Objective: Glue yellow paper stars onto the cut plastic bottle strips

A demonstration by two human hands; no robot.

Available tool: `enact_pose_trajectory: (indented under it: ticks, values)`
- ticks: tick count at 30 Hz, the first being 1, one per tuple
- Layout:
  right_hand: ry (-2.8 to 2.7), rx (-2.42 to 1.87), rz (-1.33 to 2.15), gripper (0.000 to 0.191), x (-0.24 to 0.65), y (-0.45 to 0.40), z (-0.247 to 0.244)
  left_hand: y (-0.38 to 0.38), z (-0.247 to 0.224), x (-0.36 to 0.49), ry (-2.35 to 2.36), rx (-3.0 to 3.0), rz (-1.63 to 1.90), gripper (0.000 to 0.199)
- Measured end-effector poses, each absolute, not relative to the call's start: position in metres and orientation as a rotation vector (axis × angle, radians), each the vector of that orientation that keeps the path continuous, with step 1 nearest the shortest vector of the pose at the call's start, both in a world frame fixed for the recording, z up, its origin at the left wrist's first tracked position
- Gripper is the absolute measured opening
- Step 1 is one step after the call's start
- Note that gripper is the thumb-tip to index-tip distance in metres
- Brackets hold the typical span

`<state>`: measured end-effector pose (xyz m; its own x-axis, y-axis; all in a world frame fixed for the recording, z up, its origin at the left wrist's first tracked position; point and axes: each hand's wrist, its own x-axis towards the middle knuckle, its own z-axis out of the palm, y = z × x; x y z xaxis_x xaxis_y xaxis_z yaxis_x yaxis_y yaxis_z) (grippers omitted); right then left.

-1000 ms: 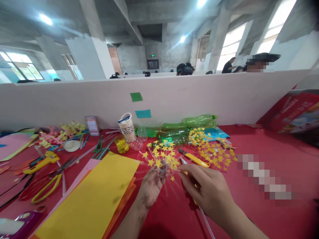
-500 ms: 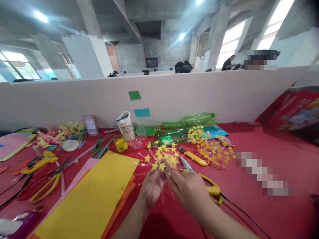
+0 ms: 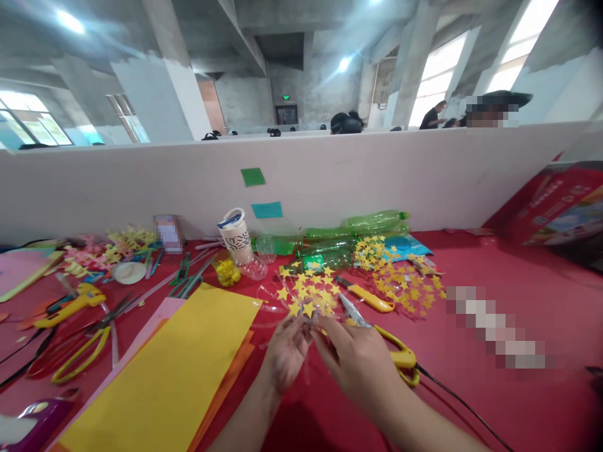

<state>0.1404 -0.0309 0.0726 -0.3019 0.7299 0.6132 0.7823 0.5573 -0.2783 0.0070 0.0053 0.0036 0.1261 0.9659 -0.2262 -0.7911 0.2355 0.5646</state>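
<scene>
Both my hands meet over the red table at a clear plastic piece cut into strips, its fan dotted with yellow paper stars (image 3: 315, 290). My left hand (image 3: 286, 353) is closed round the near end of this star-covered plastic piece. The fingers of my right hand (image 3: 355, 355) pinch beside it, close to one yellow star; what exactly lies between them is hidden. Just right of my hands lie yellow-handled scissors (image 3: 401, 356) and a yellow utility knife (image 3: 370, 297). Behind these rests a second star-covered plastic piece (image 3: 409, 290).
Yellow paper sheets (image 3: 164, 370) lie at left, with a hot glue gun (image 3: 75, 306) and other scissors (image 3: 87, 355) beyond. Green plastic bottles (image 3: 330, 251) and a white cup (image 3: 237, 238) stand or lie along the white partition (image 3: 377, 169). A black cable (image 3: 464, 408) crosses the right side.
The view has shifted slightly. My hands stay together at the star-covered plastic piece, with only a small shift of the right fingers.
</scene>
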Motion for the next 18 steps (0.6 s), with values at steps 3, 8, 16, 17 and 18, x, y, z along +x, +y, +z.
enact_pose_trajectory:
  ticks: [3, 8, 16, 17, 18]
  values:
    - [-2.036, -1.203, -0.095, 0.015, 0.1426, -0.0345, 0.0767, 0.0058, 0.0037, 0.0062, 0.617, 0.326, 1.327, 0.007]
    - [-2.006, -1.191, -0.088, 0.013, 0.1459, -0.0387, 0.082, 0.0065, 0.0042, 0.0039, 0.6, 0.339, 1.312, 0.005]
    - [-2.058, -1.123, -0.168, 0.018, 0.1481, -0.0363, 0.0823, 0.0032, 0.0077, 0.005, 0.623, 0.348, 1.31, 0.006]
    - [-2.067, -1.106, -0.173, 0.019, 0.1485, -0.0365, 0.0828, 0.003, 0.0079, 0.005, 0.62, 0.354, 1.308, 0.005]
    - [-2.08, -1.085, -0.18, 0.02, 0.1489, -0.0369, 0.0833, 0.0029, 0.0078, 0.0049, 0.618, 0.363, 1.306, 0.004]
